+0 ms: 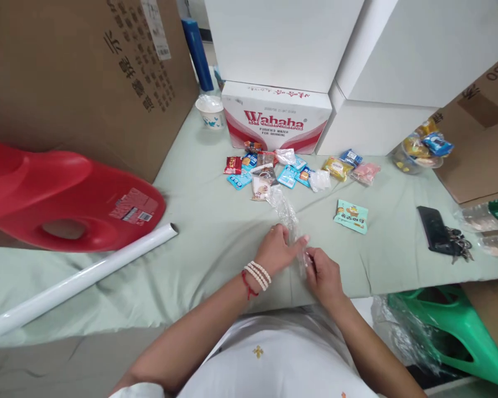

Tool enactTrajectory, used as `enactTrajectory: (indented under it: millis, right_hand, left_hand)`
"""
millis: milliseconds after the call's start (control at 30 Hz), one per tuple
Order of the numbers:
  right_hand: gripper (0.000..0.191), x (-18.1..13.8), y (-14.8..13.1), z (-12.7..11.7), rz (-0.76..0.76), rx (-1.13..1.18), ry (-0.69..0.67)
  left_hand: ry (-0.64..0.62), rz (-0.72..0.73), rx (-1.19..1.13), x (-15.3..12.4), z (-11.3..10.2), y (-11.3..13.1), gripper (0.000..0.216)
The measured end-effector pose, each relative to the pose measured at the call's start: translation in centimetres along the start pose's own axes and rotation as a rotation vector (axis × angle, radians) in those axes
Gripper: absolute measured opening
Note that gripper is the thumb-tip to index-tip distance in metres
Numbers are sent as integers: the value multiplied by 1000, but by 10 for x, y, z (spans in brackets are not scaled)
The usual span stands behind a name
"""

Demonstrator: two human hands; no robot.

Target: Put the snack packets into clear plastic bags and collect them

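Observation:
A long, crumpled strip of clear plastic bag (288, 213) runs from the snack pile down between my hands. My left hand (277, 247) is closed on its middle, with white bead strands and a red cord at the wrist. Lower down, my right hand (324, 273) pinches the bag's near end. The bag's far end touches a cream snack packet (260, 188) at the front of a pile of small wrapped snacks (288, 176). To the right of my hands, a mint-green snack packet (351, 216) lies flat by itself.
A Wahaha carton (276, 119) and a paper cup (211, 113) stand at the back. Left are a red plastic stool (87, 193) and a white tube (83, 279). On the right are a snack bowl (419, 160), a phone (434, 228), keys (460, 243) and plastic bottles (481, 215).

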State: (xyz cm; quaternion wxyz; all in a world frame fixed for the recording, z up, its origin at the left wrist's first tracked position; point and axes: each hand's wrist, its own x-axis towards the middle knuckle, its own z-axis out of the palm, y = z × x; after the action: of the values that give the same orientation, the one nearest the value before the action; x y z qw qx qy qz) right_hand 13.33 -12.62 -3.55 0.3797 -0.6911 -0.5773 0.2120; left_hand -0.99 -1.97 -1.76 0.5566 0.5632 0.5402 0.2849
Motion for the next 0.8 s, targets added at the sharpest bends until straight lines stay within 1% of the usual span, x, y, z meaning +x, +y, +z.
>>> enactTrajectory:
  millis: [67,100,133,200,233,267,300,333,367,400,467,500,533,567,600,667,733,800]
  right_hand:
    - [24,-4,1,-1,18,31,3]
    - [24,-5,2,-1,66,75,24]
    - [26,-7,5,-3,140,143,52]
    - [32,-9,11,-7,336,345,82]
    - [36,-10,15,-11,431,451,56]
    - [40,-10,18,-16,500,535,-2]
    - [43,-9,21,-21,535,575,-70]
    - [44,-7,24,-27,531,562,-120]
    - [43,-4,25,-34,495,504,-128]
    - [43,0,25,-39,438,425,-94]
    - [45,12,22,-46,322,284,28]
    - [47,20,20,-46,279,244,65]
    - [48,28,18,-43,246,226,64]
    - [45,36,16,-38,221,225,38]
    - [38,44,15,-31,204,233,9]
    - [26,56,14,-15,211,286,3]
    - [27,63,16,-1,293,398,54]
    - [30,65,18,9,402,522,117]
  left_hand:
    - [-94,-43,-110,5,5,-3,37]
    - [-139,-71,-168,7,5,-6,34]
    - [-168,-101,-219,8,3,-9,33]
    - [-168,-149,-291,7,-3,-15,33]
    - [-159,-172,-329,6,-5,-18,35]
    - [-147,-195,-368,5,-8,-21,38]
    - [-134,-214,-404,3,-9,-22,40]
    - [-118,-229,-434,1,-10,-24,41]
    - [-101,-238,-456,-2,-9,-24,42]
    - [-85,-239,-466,-4,-8,-25,42]
    - [-80,-202,-435,-9,-2,-23,41]
    - [-92,-167,-407,-11,0,-22,40]
    - [-111,-126,-379,-14,3,-21,39]
    - [-133,-85,-360,-16,5,-21,39]
    - [-149,-50,-354,-17,6,-20,40]
    - [-140,-16,-381,-19,4,-22,43]
    - [-67,-28,-429,-20,0,-27,46]
    - [10,-73,-490,-20,-6,-33,49]
